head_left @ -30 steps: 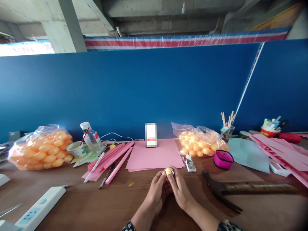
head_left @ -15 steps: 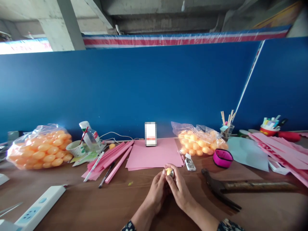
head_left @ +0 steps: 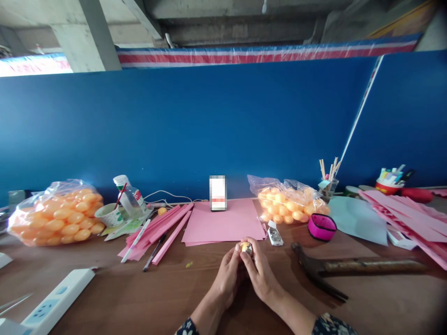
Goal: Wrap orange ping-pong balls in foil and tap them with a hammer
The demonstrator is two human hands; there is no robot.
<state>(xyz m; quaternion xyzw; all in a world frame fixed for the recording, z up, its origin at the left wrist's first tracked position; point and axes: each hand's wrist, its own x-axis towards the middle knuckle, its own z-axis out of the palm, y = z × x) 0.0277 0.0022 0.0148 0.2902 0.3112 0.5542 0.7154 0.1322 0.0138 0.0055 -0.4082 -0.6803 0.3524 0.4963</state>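
Note:
Low in the middle of the head view, my left hand (head_left: 227, 274) and my right hand (head_left: 262, 275) meet above the brown table. Between their fingertips is a small orange-and-silver ball (head_left: 246, 248), its orange part toward the top and a shiny, patterned part toward the right. The fingers of both hands are closed round it and hide its underside. Just beyond the hands lie pink paper sheets (head_left: 223, 225). A small opened white box (head_left: 275, 235) stands to the right of them.
A claw hammer (head_left: 370, 266) lies at the right, near a magenta band (head_left: 321, 227). Clear bags of orange balls (head_left: 64, 216) stand left and right. Pink strips (head_left: 164, 223), a paper cup (head_left: 109, 215), a bottle (head_left: 131, 197) and a power strip (head_left: 52, 300) are leftward. A blue partition (head_left: 209, 121) rises behind.
The whole view has shifted very slightly. Both hands keep the same hold on the orange-and-silver ball, with hardly any finger movement to see.

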